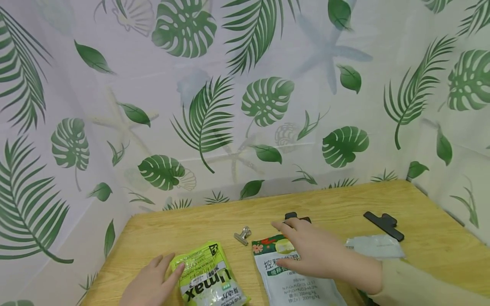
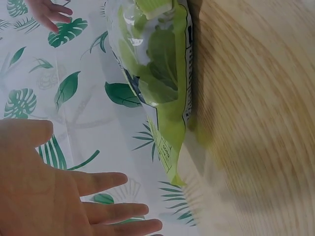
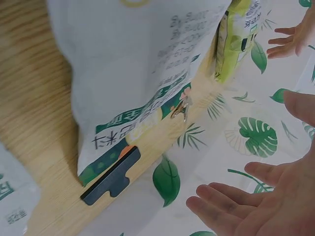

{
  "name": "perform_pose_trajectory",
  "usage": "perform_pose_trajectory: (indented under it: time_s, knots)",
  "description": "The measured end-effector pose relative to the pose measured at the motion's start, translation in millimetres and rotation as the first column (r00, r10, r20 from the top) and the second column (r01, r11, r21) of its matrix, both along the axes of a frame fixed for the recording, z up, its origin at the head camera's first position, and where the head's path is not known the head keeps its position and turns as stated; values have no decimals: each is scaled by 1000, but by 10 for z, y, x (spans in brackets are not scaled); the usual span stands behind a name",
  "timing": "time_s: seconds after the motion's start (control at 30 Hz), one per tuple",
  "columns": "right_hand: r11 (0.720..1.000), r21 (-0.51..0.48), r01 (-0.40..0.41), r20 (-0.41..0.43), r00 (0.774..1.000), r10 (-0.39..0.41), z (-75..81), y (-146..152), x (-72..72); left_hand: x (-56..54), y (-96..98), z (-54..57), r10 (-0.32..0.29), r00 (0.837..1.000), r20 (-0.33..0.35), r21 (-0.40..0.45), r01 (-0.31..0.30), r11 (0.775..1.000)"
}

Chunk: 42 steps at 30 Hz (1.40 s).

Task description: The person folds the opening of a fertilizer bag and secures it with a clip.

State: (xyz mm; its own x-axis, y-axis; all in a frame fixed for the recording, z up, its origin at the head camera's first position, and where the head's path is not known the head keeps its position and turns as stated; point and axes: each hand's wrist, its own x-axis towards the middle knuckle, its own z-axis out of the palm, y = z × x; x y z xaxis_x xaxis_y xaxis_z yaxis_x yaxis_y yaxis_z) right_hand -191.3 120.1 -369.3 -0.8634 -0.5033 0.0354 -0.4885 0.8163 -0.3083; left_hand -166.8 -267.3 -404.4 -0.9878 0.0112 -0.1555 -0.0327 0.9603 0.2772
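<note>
My left hand (image 1: 153, 280) hovers at the left edge of a bright green plastic bag (image 1: 210, 276) marked "Umax", its fingers spread and holding nothing. In the left wrist view that bag lies on the wooden table, apart from the fingers. Over a white bag (image 1: 283, 280) with a green printed top band, my right hand (image 1: 314, 250) reaches with straight, parted fingers and hides part of the label. The right wrist view shows the right palm bare, away from the white bag. A black clip (image 3: 110, 179) lies by that bag's top edge.
A small metal clip (image 1: 243, 235) sits between the two bags, further back. On the right, another black clip (image 1: 384, 225) lies behind a pale bag (image 1: 375, 246). A leaf-printed curtain (image 1: 229, 106) rises along the table's (image 1: 183, 227) back and sides.
</note>
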Motion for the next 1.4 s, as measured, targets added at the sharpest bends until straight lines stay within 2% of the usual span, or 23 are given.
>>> perform_pose_trajectory:
  time_s: [0.3, 0.6, 0.9, 1.4]
  knots:
    - [997, -78, -21, 86, 996, 27, -25, -220, 10, 26, -62, -41, 4, 1000, 0, -4, -4, 1000]
    - [995, -69, -70, 46, 996, 73, -17, -391, -11, 19, -106, -54, 33, 999, 31, -9, -32, 999]
    - [993, -95, -76, 35, 996, 80, -12, -528, -28, 21, -103, -78, 50, 996, 76, 11, -51, 999]
    - [987, -146, -69, 115, 990, 86, -92, -708, -113, 5, -134, -180, 57, 993, 100, 18, -59, 998]
